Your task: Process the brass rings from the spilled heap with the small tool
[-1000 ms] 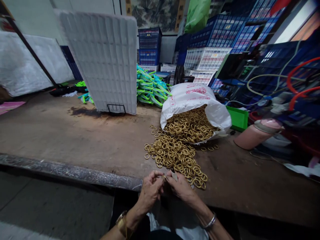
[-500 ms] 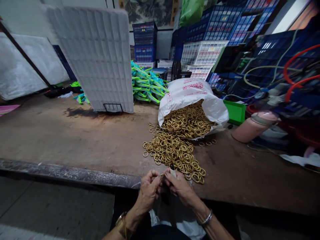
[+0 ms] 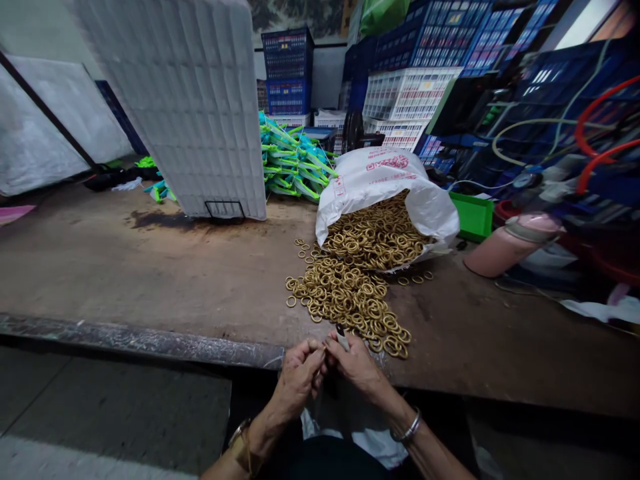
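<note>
At the table's front edge, my left hand [image 3: 301, 367] is closed in a pinch on a gold ring [image 3: 324, 349], mostly covered by the fingertips. My right hand [image 3: 356, 365] meets it there, its fingers curled around a small knife-like tool [image 3: 343, 339] with a pale body and a dark end pointing up. The tool's lower part is hidden in the hand. Just beyond my hands lies a heap of loose gold rings [image 3: 345, 293]. It spills from the mouth of a white sack [image 3: 380, 167] with red print, lying on its side.
A tall pale ribbed panel [image 3: 185, 113] stands on the wooden table [image 3: 150, 280], left of a green and turquoise pile [image 3: 295, 163]. To the right are a green tray [image 3: 471, 217], a pink bottle [image 3: 510, 247] and red hoses [image 3: 583, 133]. Stacked crates [image 3: 400, 97] rise behind.
The camera view has tilted slightly downward. My hands stay together at the table edge, with the right hand's tool turned a little and its dark end leaning further left.
</note>
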